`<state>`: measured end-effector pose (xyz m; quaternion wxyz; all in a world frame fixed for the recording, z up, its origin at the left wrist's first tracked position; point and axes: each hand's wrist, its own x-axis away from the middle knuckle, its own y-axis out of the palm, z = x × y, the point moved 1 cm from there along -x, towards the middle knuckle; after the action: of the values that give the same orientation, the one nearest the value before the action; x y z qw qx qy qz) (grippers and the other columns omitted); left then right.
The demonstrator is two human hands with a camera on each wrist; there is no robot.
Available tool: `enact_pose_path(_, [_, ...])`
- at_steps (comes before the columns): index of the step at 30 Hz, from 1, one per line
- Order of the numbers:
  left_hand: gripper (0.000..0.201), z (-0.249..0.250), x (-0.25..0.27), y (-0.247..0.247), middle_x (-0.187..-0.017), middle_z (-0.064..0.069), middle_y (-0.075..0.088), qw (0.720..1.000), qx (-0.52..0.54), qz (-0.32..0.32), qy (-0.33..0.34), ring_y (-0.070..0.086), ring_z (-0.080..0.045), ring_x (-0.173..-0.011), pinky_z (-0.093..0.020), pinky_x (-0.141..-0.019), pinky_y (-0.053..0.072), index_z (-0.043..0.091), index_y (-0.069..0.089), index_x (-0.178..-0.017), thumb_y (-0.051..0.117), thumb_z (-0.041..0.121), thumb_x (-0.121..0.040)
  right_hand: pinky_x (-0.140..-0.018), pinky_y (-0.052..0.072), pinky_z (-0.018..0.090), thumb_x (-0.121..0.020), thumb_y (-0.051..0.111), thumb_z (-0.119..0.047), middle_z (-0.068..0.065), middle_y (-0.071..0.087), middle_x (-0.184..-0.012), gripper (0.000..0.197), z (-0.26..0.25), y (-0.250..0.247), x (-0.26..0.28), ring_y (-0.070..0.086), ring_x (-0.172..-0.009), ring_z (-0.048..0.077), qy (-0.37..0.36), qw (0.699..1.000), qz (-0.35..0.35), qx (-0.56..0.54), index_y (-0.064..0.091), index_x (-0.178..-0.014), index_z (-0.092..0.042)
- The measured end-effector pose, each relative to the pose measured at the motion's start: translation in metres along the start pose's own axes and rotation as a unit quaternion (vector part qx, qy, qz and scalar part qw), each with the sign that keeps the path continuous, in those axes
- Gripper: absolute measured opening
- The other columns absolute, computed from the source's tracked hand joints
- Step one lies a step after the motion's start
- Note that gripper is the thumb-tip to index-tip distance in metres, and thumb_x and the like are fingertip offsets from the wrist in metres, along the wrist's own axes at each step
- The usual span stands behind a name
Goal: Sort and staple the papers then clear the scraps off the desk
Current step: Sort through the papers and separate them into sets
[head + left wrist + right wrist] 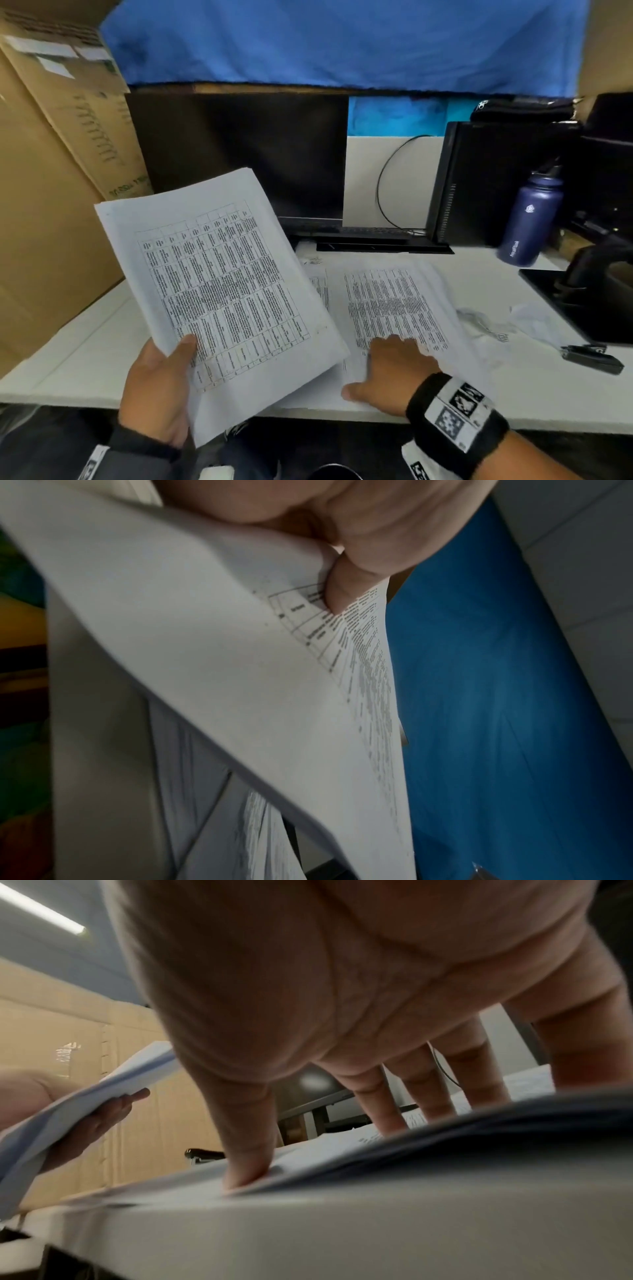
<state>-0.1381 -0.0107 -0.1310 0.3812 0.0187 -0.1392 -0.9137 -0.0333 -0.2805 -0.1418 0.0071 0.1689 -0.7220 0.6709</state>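
Sitting across the white desk (85,346), loose printed sheets (394,301) lie under my right hand (390,370), fingers spread and pressing flat. My left hand (157,394) pinches a thin, floppy stack (219,281) by its near corner, raised above the desk's left side. Light, slippery paper; I'd grip an edge, with scraps (486,325) and stapler (591,358) lying rightward.

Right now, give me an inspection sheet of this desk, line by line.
Surface: white desk.
Job's things: held stack raised; loose papers flat; stapler at right.
Clutter: paper scraps, blue bottle.
Hands: left hand grips held stack; right hand presses loose papers, fingers spread.
Cables: black cable loops behind.
Surroundings: dark monitor, computer tower, cardboard box, blue cloth.
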Motion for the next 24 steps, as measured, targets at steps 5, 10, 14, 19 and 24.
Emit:
enact_pose_path(5, [0.017,0.0,-0.002,-0.002,-0.102,-0.005,0.076,0.999,-0.03,0.0,0.021,0.071,-0.029,-0.095,-0.043,-0.084,0.056,0.022,0.068,-0.108,0.057,0.012,-0.1,-0.077,0.051,0.031,-0.083,0.048,-0.034,-0.004,0.06,-0.097,0.014,0.015,-0.002,-0.002,0.058,-0.092,0.017,-0.019,0.995,0.063,-0.077,0.054,-0.091,-0.023])
enact_pose_path(10, [0.017,-0.003,-0.004,-0.003,-0.088,0.008,0.078,0.995,-0.088,-0.018,0.054,0.071,-0.021,-0.092,-0.035,-0.074,0.054,0.028,0.068,-0.095,0.057,0.016,-0.1,-0.071,0.053,0.029,-0.087,0.054,-0.046,-0.011,0.061,-0.084,0.02,0.031,-0.012,0.006,0.059,-0.075,0.006,-0.001,0.97,0.142,-0.197,0.053,-0.086,-0.026])
enact_pose_path(14, [0.02,-0.005,-0.008,-0.006,-0.09,0.011,0.078,0.994,-0.093,-0.011,0.063,0.071,-0.02,-0.094,-0.036,-0.079,0.053,0.034,0.069,-0.095,0.058,0.018,-0.1,-0.097,0.04,0.044,-0.057,0.044,-0.088,-0.002,0.046,-0.128,0.093,0.007,0.012,0.01,0.043,-0.122,0.022,0.007,0.998,0.055,-0.016,0.045,-0.127,-0.027])
enact_pose_path(19, [0.018,-0.006,-0.01,-0.01,-0.1,0.004,0.078,0.996,-0.077,0.009,0.033,0.072,-0.026,-0.1,-0.052,-0.094,0.053,0.031,0.071,-0.101,0.059,0.018,-0.098,-0.091,0.043,0.041,-0.076,0.05,-0.065,-0.003,0.046,-0.117,0.057,0.01,0.011,0.008,0.045,-0.117,0.022,-0.016,0.998,0.054,-0.019,0.048,-0.117,-0.026])
enact_pose_path(24, [0.016,-0.005,-0.011,-0.019,-0.097,0.005,0.079,0.995,-0.097,0.009,0.038,0.073,-0.027,-0.097,-0.051,-0.09,0.055,0.03,0.07,-0.104,0.059,0.019,-0.099,-0.051,0.039,0.021,-0.091,0.053,-0.024,-0.009,0.056,-0.067,0.023,0.037,-0.005,0.012,0.057,-0.063,0.006,-0.002,0.952,0.217,-0.216,0.044,-0.071,-0.028])
